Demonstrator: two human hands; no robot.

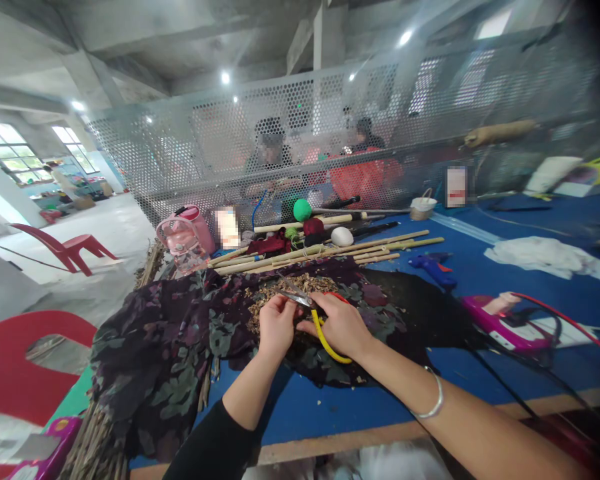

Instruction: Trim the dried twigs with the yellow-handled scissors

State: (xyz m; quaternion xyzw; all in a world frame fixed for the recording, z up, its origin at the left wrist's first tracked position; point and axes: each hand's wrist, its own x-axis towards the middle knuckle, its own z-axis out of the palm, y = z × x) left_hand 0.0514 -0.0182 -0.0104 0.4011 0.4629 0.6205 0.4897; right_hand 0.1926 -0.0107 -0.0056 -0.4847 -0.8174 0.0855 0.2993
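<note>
My right hand (341,325) is wrapped round a pair of scissors (325,339) with a yellow lower handle and some red at the upper side. The metal blades point up and to the left. My left hand (277,321) pinches close to the blades, fingertips together; whatever it holds is too small or hidden to name. Both hands are over a heap of dry brown plant bits (260,300). Under the heap lies a dark cloth (180,313) with a leaf pattern, spread on a blue table (300,413).
Bamboo sticks (330,250) and yarn balls, one of them a green ball (303,210), lie behind the heap. A blue glue gun (434,268) and a magenta power strip (510,327) with cables are at right. A perforated metal screen (205,147) stands behind; people sit beyond it.
</note>
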